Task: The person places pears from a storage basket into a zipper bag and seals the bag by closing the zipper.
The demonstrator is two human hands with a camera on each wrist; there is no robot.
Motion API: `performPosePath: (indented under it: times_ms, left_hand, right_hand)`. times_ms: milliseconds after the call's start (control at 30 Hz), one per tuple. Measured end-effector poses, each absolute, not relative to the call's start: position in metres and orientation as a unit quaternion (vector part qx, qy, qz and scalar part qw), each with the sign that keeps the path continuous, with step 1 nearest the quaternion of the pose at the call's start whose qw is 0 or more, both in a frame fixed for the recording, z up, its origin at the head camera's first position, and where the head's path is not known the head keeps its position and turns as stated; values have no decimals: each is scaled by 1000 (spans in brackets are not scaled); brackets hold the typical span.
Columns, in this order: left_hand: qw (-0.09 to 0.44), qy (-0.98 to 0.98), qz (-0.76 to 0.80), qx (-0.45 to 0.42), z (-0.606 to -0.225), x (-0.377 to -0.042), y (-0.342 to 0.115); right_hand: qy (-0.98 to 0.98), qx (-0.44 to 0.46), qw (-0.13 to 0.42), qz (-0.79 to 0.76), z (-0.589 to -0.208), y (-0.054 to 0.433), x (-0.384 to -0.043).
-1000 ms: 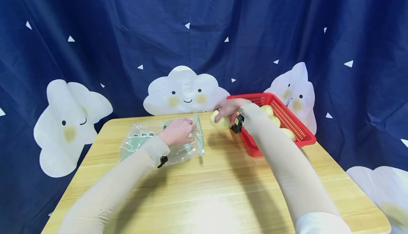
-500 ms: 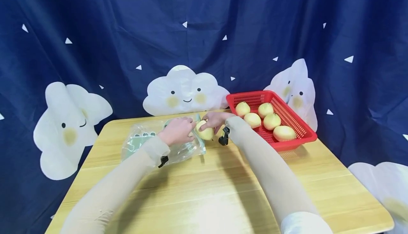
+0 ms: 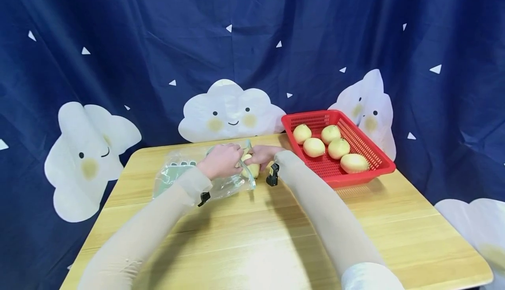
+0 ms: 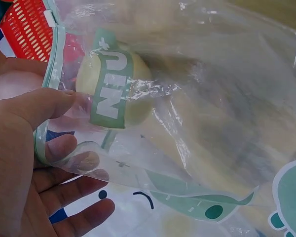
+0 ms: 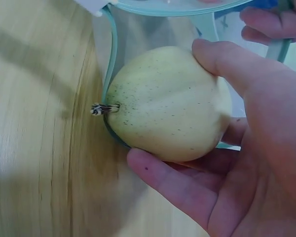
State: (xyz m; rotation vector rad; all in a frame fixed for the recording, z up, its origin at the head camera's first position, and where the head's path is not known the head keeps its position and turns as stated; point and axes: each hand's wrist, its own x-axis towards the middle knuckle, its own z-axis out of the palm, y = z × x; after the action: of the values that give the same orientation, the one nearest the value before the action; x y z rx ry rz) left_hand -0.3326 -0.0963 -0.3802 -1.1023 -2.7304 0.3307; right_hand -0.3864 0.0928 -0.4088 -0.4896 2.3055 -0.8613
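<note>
Beige sleeves (image 3: 134, 241) nearest, reaching over a light wood-grain table (image 3: 236, 237). Left hand (image 3: 222, 160) pinches the mouth edge of a clear plastic zip bag with green trim (image 3: 229, 187); its other fingers are loosely bent. Right hand (image 3: 263, 154), thumb and fingers curled, grips a round pale-yellow pear (image 5: 167, 103) lying in the bag's parted mouth, stem pointing out past the green edge. Beyond, to the right: red perforated plastic basket (image 3: 343, 181), five similar pears (image 3: 338, 148) inside. Behind, navy cloth curtain (image 3: 252, 40), white smiling clouds (image 3: 230, 114).
</note>
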Motion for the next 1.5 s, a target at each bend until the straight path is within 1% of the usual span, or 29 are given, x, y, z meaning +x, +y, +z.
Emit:
performPosePath:
  times_ms: [100, 267, 367, 667, 933, 1267, 1367, 1500]
  left_hand:
    - [93, -919, 107, -368, -379, -331, -97]
    - [103, -924, 85, -359, -375, -330, -98]
    - [115, -925, 77, -355, -372, -330, -99]
    - [104, -925, 82, -356, -370, -328, -100]
    - [108, -926, 76, -353, -374, -329, -101]
    - [108, -923, 97, -355, -375, -330, -100]
    - [106, -924, 98, -354, -377, -330, -100]
    - [107, -924, 97, -354, -378, -330, -99]
  right_hand:
    - [859, -192, 310, -359, -409, 88, -386]
    - [792, -213, 333, -465, -407, 80, -387]
    - [785, -212, 327, -481, -404, 81, -389]
    - [819, -228, 312, -424, -404, 83, -385]
    - [841, -228, 304, -385, -400, 86, -382]
    - [868, -209, 298, -337, -380, 114, -386]
    - [876, -209, 281, -331, -373, 124, -388]
    - [891, -211, 244, -319, -360, 138, -384]
